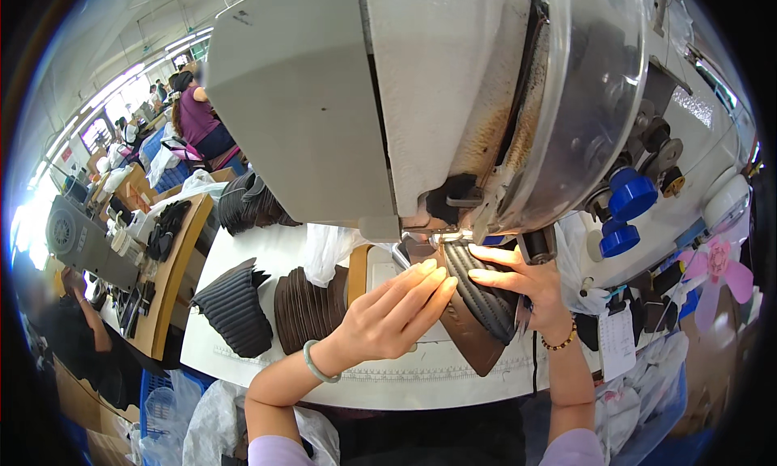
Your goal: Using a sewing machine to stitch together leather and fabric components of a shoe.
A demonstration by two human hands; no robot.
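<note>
A black ribbed leather piece (479, 292) lies with a smooth brown leather piece (472, 336) beneath the head of a large sewing machine (303, 102). My left hand (396, 310) has its fingers pressed together, their tips on the left edge of the ribbed piece; its thumb is hidden. From the other side, my right hand (526, 284) grips the ribbed piece, index finger and thumb across its top close to the lit needle area. The curled fingers of that hand are partly hidden. A small pointed metal thing (524, 314) shows under its palm, too small to name.
On the white table (364, 391), left of my hands, lie a brown ribbed stack (303, 310) and black ribbed pieces (235, 308). Blue knobs (631, 195) jut from the machine at right, above a notepad (617, 340). Plastic bags hang below both sides. Other people work at far left.
</note>
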